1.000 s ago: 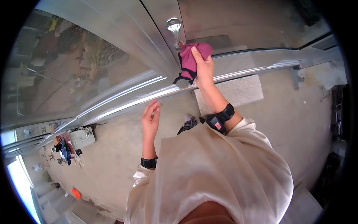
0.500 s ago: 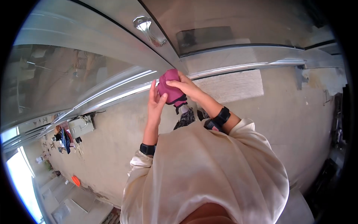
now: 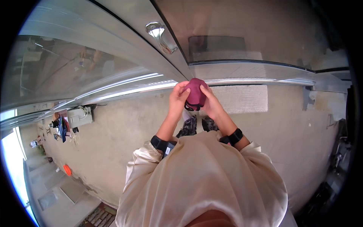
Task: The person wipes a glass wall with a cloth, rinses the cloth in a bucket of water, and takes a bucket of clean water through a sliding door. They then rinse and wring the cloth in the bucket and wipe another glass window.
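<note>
A maroon cloth item with black trim point(image 3: 197, 92), rounded and bunched up, is held out in front of me with both hands; its exact kind is unclear. My left hand point(image 3: 177, 100) grips its left side, thumb on the near face and fingers around the edge. On the opposite side, my right hand point(image 3: 212, 102) holds it with the thumb pressed near the top. The black edging hangs at the lower end, above my shoes. Black bands circle both my forearms.
Ahead stands a glass door with a shiny metal handle point(image 3: 161, 36). A pale textured mat point(image 3: 239, 99) lies by the threshold. To the left are a grey box point(image 3: 80, 117) and an orange object point(image 3: 67, 170) on the floor. Dark clutter lines the right side.
My left hand has closed onto the cloth item, where its fingers were spread before. My right hand has moved to the item's right side. The door and mat sit lower in view.
</note>
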The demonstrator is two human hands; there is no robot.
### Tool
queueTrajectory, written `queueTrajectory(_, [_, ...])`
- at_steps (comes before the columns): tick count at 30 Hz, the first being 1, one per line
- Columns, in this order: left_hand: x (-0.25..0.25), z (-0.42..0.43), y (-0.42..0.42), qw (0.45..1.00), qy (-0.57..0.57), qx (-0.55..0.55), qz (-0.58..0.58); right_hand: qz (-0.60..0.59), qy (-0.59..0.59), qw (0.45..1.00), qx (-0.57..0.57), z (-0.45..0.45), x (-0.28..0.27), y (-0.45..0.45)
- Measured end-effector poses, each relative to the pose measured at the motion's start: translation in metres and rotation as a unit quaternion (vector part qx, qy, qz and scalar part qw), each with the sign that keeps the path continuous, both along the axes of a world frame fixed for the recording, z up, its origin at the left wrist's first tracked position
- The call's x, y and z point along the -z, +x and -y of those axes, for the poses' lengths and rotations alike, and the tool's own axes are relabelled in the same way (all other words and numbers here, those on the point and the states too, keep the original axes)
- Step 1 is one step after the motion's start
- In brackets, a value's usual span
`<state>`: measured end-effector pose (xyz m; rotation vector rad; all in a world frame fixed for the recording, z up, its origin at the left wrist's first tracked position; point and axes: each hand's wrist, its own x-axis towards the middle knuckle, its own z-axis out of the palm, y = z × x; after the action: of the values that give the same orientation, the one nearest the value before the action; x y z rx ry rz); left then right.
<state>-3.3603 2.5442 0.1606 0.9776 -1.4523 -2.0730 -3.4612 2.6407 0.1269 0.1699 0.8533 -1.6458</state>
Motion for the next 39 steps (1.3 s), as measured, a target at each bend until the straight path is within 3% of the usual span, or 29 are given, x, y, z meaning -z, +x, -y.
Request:
queueTrajectory(1, [-0.003, 0.002, 0.003, 1.0, -0.002, 0.007, -0.018, -0.007, -0.001, 1.0, -0.003, 0.001, -0.015, -0.001])
queueTrajectory(3, [-0.015, 0.009, 0.008, 0.998, -0.052, 0.011, -0.025, -0.229, 0.023, 0.971, 0.069, 0.009, -0.049, -0.005])
queueTrajectory(4, [-0.032, 0.014, 0.012, 0.979, -0.203, 0.008, -0.019, -0.275, -0.01, 0.954, 0.115, 0.015, -0.076, -0.014])
queueTrajectory(5, [-0.046, 0.018, 0.018, 0.938, -0.346, 0.004, -0.009, -0.402, -0.043, 0.896, 0.183, 0.021, -0.098, -0.022])
queueTrajectory(7, [-0.053, 0.031, 0.03, 0.95, -0.312, -0.025, -0.014, -0.642, -0.08, 0.69, 0.324, 0.036, -0.137, -0.047])
queueTrajectory(9, [-0.043, 0.04, 0.047, 0.97, -0.233, -0.069, 0.013, -0.784, -0.095, 0.435, 0.433, 0.054, -0.169, -0.069])
queueTrajectory(13, [0.004, 0.05, 0.093, 0.973, -0.214, -0.067, 0.059, -0.887, -0.044, 0.227, 0.4, 0.09, -0.143, -0.09])
queueTrajectory(18, [0.028, 0.041, 0.145, 0.967, -0.177, -0.097, 0.158, -0.912, 0.035, 0.334, 0.238, 0.08, -0.04, -0.068])
queueTrajectory(19, [0.028, 0.041, 0.149, 0.967, -0.174, -0.096, 0.157, -0.913, 0.036, 0.331, 0.235, 0.074, -0.012, -0.066])
queueTrajectory(20, [0.028, 0.042, 0.154, 0.966, -0.166, -0.111, 0.162, -0.911, 0.069, 0.37, 0.169, 0.069, 0.015, -0.063])
queueTrajectory(21, [0.026, 0.042, 0.156, 0.964, -0.159, -0.127, 0.169, -0.902, 0.102, 0.407, 0.102, 0.066, 0.02, -0.06])
queueTrajectory(25, [0.02, 0.042, 0.159, 0.961, -0.159, -0.125, 0.187, -0.891, 0.112, 0.427, 0.107, 0.063, 0.015, -0.054])
queueTrajectory(27, [0.029, 0.042, 0.161, 0.962, -0.161, -0.123, 0.185, -0.865, 0.068, 0.454, 0.2, 0.071, -0.02, -0.055])
queueTrajectory(31, [0.036, 0.034, 0.152, 0.966, -0.144, -0.11, 0.183, -0.887, 0.005, 0.37, 0.276, 0.084, -0.073, -0.065])
queueTrajectory(37, [0.025, 0.032, 0.134, 0.964, -0.165, -0.089, 0.188, -0.917, 0.06, 0.387, 0.071, 0.044, 0.006, -0.089])
queueTrajectory(39, [0.033, 0.034, 0.14, 0.965, -0.164, -0.083, 0.189, -0.919, 0.077, 0.376, 0.088, 0.02, 0.012, -0.116])
